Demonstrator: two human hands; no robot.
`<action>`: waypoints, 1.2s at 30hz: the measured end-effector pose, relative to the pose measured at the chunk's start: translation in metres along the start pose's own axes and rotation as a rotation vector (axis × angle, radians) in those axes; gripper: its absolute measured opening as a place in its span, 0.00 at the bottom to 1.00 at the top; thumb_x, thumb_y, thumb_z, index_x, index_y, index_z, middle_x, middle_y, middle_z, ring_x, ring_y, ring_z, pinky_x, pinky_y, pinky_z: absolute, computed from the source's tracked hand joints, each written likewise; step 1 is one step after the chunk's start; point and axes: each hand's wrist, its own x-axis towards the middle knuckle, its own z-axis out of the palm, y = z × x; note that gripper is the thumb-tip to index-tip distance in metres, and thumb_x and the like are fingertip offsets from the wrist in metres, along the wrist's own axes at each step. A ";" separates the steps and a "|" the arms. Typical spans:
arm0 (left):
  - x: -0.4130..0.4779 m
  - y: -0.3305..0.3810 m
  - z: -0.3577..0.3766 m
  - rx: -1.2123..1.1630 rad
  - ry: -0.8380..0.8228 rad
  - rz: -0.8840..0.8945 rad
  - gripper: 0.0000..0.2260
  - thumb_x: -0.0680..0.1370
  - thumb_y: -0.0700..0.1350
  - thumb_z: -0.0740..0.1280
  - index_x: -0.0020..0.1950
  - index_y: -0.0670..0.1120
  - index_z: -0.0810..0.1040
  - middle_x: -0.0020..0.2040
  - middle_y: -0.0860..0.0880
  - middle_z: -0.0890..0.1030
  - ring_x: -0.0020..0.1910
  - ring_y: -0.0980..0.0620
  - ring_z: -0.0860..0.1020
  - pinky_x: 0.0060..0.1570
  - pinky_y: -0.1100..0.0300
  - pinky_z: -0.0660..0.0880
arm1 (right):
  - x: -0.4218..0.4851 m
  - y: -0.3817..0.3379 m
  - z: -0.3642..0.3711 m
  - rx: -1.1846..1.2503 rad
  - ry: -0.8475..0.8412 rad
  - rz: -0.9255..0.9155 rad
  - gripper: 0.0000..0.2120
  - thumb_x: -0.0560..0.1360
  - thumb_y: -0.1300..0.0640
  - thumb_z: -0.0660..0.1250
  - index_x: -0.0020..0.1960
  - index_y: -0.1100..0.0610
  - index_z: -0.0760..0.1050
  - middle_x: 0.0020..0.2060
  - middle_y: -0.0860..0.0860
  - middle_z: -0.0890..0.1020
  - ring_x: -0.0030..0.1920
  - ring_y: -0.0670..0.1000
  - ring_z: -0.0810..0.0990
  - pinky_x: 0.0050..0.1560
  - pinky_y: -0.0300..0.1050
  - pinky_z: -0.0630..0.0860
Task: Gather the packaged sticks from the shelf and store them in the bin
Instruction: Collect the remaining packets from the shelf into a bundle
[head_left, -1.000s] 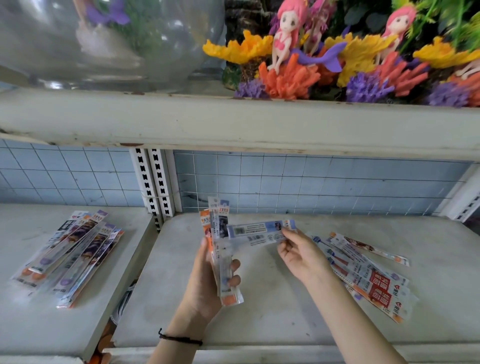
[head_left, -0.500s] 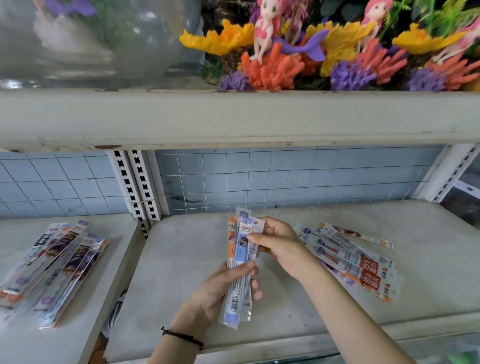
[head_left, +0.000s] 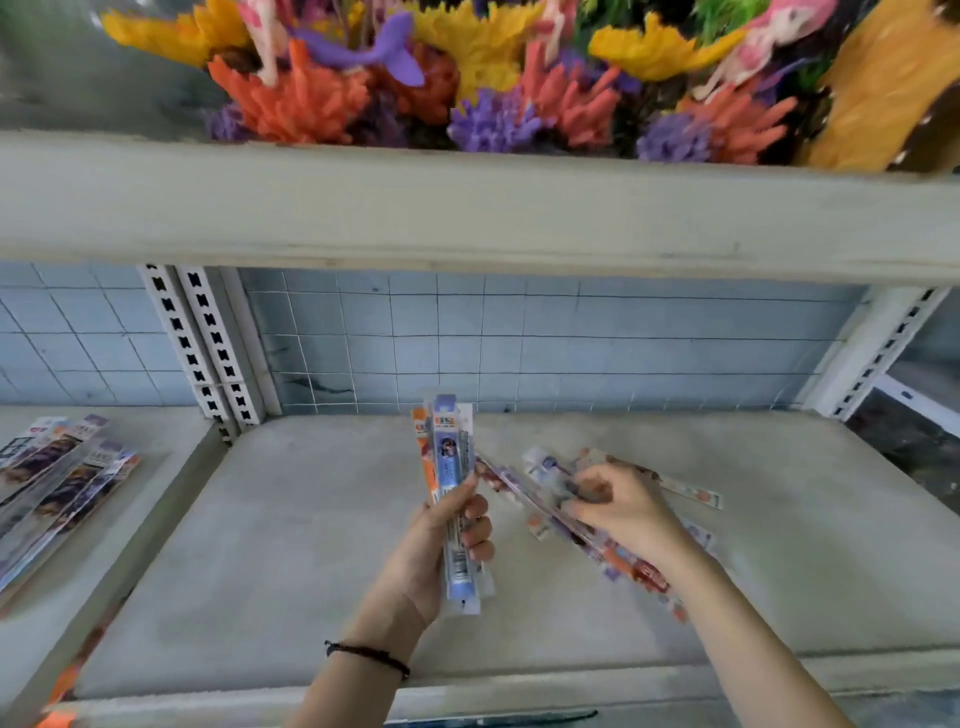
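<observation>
My left hand (head_left: 439, 545) grips an upright bundle of packaged sticks (head_left: 447, 457), blue and orange wrappers, above the grey shelf (head_left: 291, 545). To its right, my right hand (head_left: 623, 509) rests on a loose pile of packaged sticks (head_left: 550, 470) lying on the shelf, fingers curled onto them; motion blur hides whether it is lifting them. No bin is in view.
Another pile of packaged sticks (head_left: 62, 478) lies on the neighbouring shelf at the left, past a slotted upright (head_left: 208, 353). The upper shelf board (head_left: 467, 208) overhangs, carrying plastic coral and mermaid ornaments (head_left: 467, 78). Blue tiles back the shelf.
My right hand has let go of the stick it added to the left-hand bundle and moved right onto the pile on the shelf. The view has tilted and shifted.
</observation>
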 end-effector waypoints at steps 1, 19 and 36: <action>0.002 -0.008 0.007 -0.001 0.007 0.018 0.00 0.75 0.41 0.64 0.44 0.46 0.73 0.28 0.51 0.67 0.21 0.57 0.64 0.20 0.66 0.63 | -0.003 0.006 -0.010 -0.103 -0.052 -0.010 0.16 0.60 0.46 0.76 0.45 0.51 0.81 0.40 0.47 0.84 0.41 0.47 0.81 0.46 0.46 0.76; 0.008 -0.064 0.045 0.134 0.145 0.209 0.13 0.71 0.41 0.69 0.53 0.43 0.73 0.28 0.52 0.68 0.23 0.57 0.65 0.22 0.65 0.67 | 0.005 0.028 -0.049 0.092 -0.290 0.066 0.14 0.63 0.57 0.78 0.43 0.64 0.79 0.34 0.54 0.82 0.33 0.50 0.79 0.35 0.41 0.72; 0.009 -0.067 0.063 0.316 0.119 0.138 0.08 0.77 0.43 0.65 0.52 0.41 0.81 0.50 0.42 0.85 0.49 0.46 0.83 0.41 0.56 0.80 | -0.002 0.016 -0.050 1.035 -0.322 0.357 0.17 0.65 0.57 0.76 0.52 0.62 0.80 0.46 0.61 0.85 0.45 0.61 0.84 0.51 0.57 0.79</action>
